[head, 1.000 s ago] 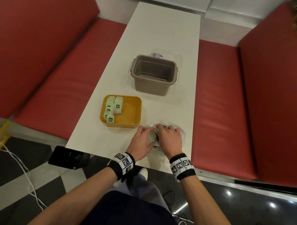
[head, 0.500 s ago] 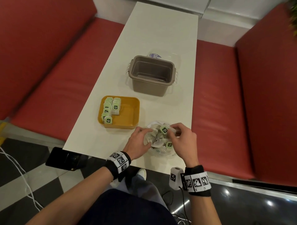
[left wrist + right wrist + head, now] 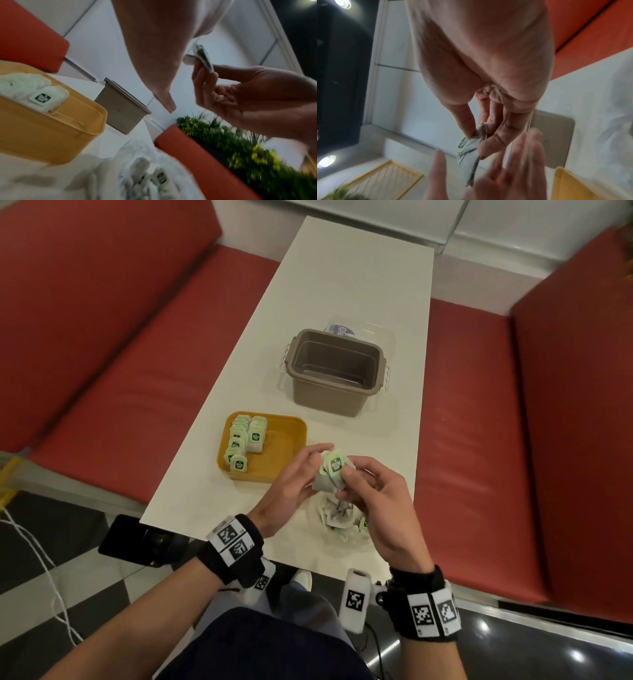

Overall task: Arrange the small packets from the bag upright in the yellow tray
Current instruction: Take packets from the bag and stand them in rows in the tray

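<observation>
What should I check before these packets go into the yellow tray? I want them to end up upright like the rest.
1. Packets gripped: ok, the right hand pinches a small bunch above the table.
2. Left hand free to help: ok, fingers straight beside the bunch.
3. Room in the yellow tray: ok, its right part is bare.
4. Packets in tray upright: ok, two rows at its left.
5. Held bunch squared up: not ok, the packets are fanned.
6. Count in hand: cannot tell.
</observation>
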### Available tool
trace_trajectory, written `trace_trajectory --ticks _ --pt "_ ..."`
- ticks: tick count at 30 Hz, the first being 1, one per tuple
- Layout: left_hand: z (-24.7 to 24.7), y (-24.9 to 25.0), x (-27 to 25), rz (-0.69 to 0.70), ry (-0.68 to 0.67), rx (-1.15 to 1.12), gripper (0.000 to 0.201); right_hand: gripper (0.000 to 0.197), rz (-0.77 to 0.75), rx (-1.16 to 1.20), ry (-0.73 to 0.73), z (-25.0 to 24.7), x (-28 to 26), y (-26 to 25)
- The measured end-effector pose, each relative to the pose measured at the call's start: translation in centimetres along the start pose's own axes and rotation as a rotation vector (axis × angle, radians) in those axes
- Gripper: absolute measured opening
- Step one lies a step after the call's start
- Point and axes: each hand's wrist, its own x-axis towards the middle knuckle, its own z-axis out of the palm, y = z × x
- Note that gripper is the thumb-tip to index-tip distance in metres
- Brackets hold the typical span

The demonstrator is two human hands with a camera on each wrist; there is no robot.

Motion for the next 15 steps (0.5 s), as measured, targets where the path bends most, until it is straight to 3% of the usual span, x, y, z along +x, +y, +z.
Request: trace_trajectory --ticks 3,8,15 --pt "0.2 1.2 -0.1 0.01 0.0 -0.15 0.058 0.014 -0.055 -0.057 -0.016 2.5 0.8 0.2" --pt "-1.5 1.4 -0.3 0.008 0.117 -0.042 0.039 0.014 -0.127 -0.284 0.051 4.6 2.5 1.6" --pt "-6.0 2.0 -0.4 -0.001 0.203 -0.042 0.031 0.029 -0.105 -0.368 -0.107 6.3 3.9 0.9"
